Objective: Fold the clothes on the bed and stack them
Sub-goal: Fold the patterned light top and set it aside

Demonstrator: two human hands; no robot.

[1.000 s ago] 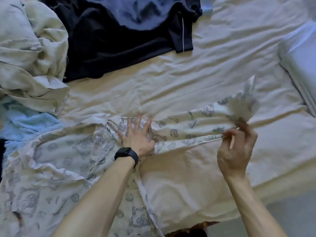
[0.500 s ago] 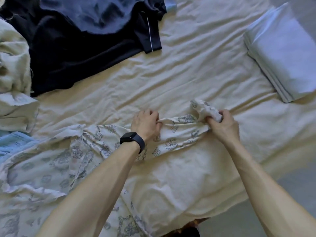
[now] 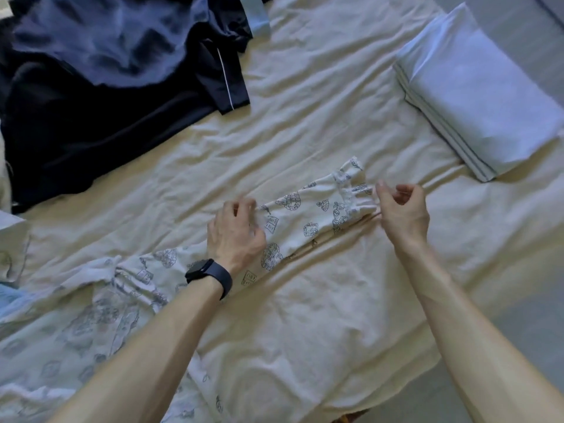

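Left grip (image 3: pixel 236 230) lies on the inner end of the printed sleeve (image 3: pixel 305 221), fingers bent down at the sleeve's far edge and thumb across the cloth. Motion blur hides whether it pinches the fabric or only presses it. A dark watch (image 3: pixel 210 274) sits on that wrist. Right grip (image 3: pixel 403 215) is at the sleeve's outer end, fingers loosely curled and nothing showing between thumb and forefinger. The thumb tip is just beside the gathered cuff (image 3: pixel 357 193), and I cannot tell whether it touches.

The sleeve belongs to a white garment printed with small dark line drawings. It lies stretched flat on the bed between the two grips, slanting up toward the right. The rest of the printed garment (image 3: pixel 91 315) is bunched and wrinkled at the lower left, running under the left forearm to the near edge of the bed. A creased cream sheet (image 3: pixel 305 132) covers the bed.

At the upper left a dark navy garment (image 3: pixel 106 123) with a thin white line of piping is spread unfolded. A lighter blue piece (image 3: pixel 106 41) is heaped on top of it. Well apart from the sleeve, at the upper right, a folded pale blue stack (image 3: pixel 476 96) rests on the sheet with its layered edges facing the middle of the bed. More pale cloth (image 3: pixel 12 239) shows at the left edge. Grey floor (image 3: pixel 534 300) shows past the bed's right side.
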